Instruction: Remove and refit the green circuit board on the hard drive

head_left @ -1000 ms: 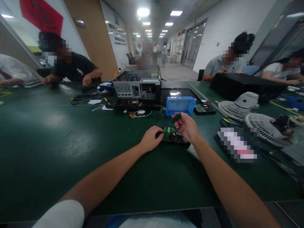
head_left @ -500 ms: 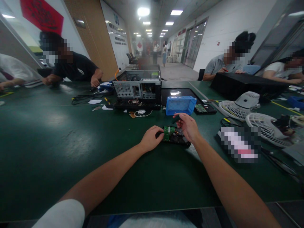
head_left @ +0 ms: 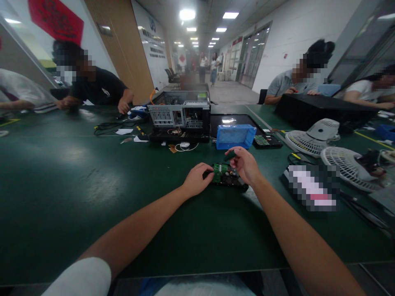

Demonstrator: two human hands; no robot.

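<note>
A black device (head_left: 231, 181) with its casing off lies on the green table in front of me, a green circuit board (head_left: 220, 168) showing on its left part. My left hand (head_left: 198, 179) is closed on the device's left end, thumb and fingers at the edge. Over the right part of the device, my right hand (head_left: 246, 165) pinches a short dark tool (head_left: 230, 156), perhaps a screwdriver; its tip cannot be made out. Just behind stands a blue plastic tray (head_left: 236, 137) on its side.
An opened computer case (head_left: 179, 117) stands behind, left of a flat dark screen (head_left: 237, 120). To the right lie another circuit-board device (head_left: 268, 141), white fan parts (head_left: 342, 166) and a blurred-out item (head_left: 310, 189). Co-workers sit across the table, one behind a black box (head_left: 321, 111).
The view has shifted very slightly. Both hands keep almost the same place on and above the device.
</note>
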